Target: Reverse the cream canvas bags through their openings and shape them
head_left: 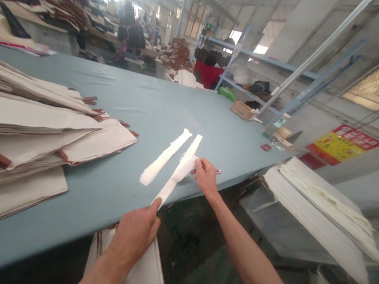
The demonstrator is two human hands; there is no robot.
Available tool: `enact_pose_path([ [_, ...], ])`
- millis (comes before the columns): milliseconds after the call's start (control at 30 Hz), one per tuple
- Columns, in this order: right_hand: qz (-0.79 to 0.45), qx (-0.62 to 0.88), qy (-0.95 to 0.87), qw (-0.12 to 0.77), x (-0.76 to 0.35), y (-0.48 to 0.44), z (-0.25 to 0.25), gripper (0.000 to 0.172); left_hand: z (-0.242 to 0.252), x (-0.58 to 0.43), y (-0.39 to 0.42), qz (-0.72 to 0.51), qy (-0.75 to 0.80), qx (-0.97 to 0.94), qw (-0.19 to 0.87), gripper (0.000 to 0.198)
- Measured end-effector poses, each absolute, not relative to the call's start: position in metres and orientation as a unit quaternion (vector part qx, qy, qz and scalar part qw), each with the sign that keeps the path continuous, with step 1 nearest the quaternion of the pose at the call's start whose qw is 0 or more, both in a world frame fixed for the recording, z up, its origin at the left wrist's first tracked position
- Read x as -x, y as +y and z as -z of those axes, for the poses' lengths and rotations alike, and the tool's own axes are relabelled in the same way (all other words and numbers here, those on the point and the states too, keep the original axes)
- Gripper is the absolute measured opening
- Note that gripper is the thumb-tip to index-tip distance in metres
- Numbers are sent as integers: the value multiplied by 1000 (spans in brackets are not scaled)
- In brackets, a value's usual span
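Observation:
A narrow white strip (170, 186), looking like fabric or paper, stretches slantwise over the front edge of the table. Its near end is pinched between the thumb and fingers of my left hand (139, 229). My right hand (205, 175) is closed at the strip's right edge, further up, gripping it there. A small pinkish, pen-like end (218, 171) shows just right of my right hand; whether the hand holds it is unclear. Beside the held strip, a second white strip (164, 158) lies flat on the blue-grey table (114, 187).
Piles of cream panels with brown edging (43, 114) cover the table's left side. More cream panels (141, 275) hang below the front edge. White sheets (316, 211) are stacked at right. A cardboard box (241, 110) and a small red item (266, 147) sit at the far right. A person (131, 37) stands beyond.

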State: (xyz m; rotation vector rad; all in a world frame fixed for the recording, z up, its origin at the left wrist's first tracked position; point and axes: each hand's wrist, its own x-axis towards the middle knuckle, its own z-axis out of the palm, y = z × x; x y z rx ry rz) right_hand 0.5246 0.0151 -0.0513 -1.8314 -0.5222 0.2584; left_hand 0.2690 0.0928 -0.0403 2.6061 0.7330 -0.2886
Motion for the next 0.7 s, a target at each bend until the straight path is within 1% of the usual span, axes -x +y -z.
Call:
enact_pose_path([
  [133,-117,771,-149,609,-573,43,45,27,38,-273,95,101,270,-934,211,49],
  [367,-135,718,-12,682,-645,83,22,37,34,-274,96,120,278,-929,214,48],
  [533,-115,683,47,720,-678,108,5,39,32,-278,96,131,284,-925,214,49],
  [700,-85,659,56,746,-700,125,-14,38,33,-279,97,135,289,-921,223,50],
])
